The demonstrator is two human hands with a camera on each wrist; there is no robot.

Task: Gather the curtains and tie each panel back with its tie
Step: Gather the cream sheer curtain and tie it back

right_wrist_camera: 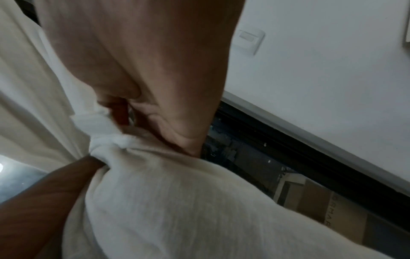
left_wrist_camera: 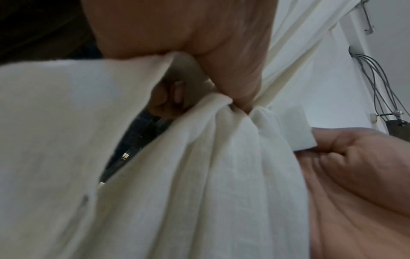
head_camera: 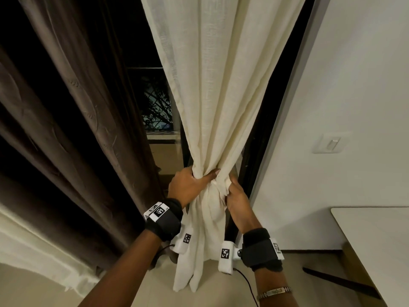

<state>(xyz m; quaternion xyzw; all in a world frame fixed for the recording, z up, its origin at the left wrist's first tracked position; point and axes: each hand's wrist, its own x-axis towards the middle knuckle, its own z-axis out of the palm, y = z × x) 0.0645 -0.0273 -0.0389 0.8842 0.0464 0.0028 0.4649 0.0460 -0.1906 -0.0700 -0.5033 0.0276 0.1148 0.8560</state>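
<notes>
A cream curtain panel (head_camera: 217, 96) hangs in the middle and is bunched tight at waist height. My left hand (head_camera: 188, 185) wraps round the bunch from the left, thumb across its front. My right hand (head_camera: 235, 196) pinches the end of a cream fabric tie (head_camera: 218, 185) at the bunch's right side. In the left wrist view the left hand (left_wrist_camera: 210, 57) clamps the gathered folds (left_wrist_camera: 199, 157) while the right hand (left_wrist_camera: 346, 152) grips the white tie end (left_wrist_camera: 297, 129). The right wrist view shows the tie's knotted band (right_wrist_camera: 104, 135) under my right hand (right_wrist_camera: 155, 87).
A brown curtain (head_camera: 66, 134) hangs at the left with dark window glass (head_camera: 155, 103) between the two panels. A white wall (head_camera: 345, 107) with a light switch (head_camera: 329, 144) is at the right. A white table corner (head_camera: 376, 240) juts in at lower right.
</notes>
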